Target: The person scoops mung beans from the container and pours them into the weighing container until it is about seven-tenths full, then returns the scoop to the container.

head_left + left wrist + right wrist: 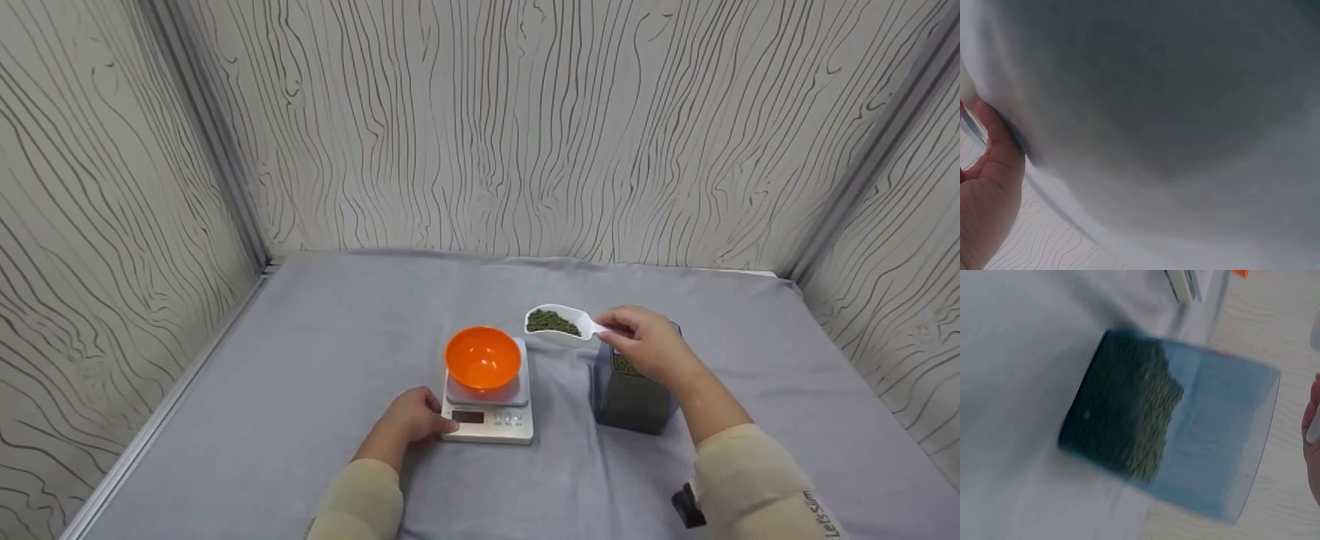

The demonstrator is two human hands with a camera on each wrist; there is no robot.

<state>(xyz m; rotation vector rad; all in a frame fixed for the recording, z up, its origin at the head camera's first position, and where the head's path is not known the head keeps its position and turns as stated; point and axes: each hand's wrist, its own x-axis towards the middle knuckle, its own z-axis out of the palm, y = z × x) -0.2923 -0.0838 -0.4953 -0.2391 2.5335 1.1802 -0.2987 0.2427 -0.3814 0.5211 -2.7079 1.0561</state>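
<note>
My right hand (645, 345) pinches the handle of a white scoop (581, 324), raised above the table and partly filled with small green beans (553, 322). Below that hand stands a clear bluish container (1219, 422) with more green beans (1129, 405) in its lower part. An orange bowl (484, 358) sits on the plate of a white kitchen scale (499, 433), and no contents show in it. At the scale's front left corner my left hand (412, 416) grips the edge, thumb on top beside the dark display. The left wrist view is mostly filled by blurred grey cloth.
Grey cloth (337, 315) with some folds covers the table. Panels with a wood-grain pattern (480, 135) rise at the back and both sides. A small black object (687, 506) shows beside the right sleeve.
</note>
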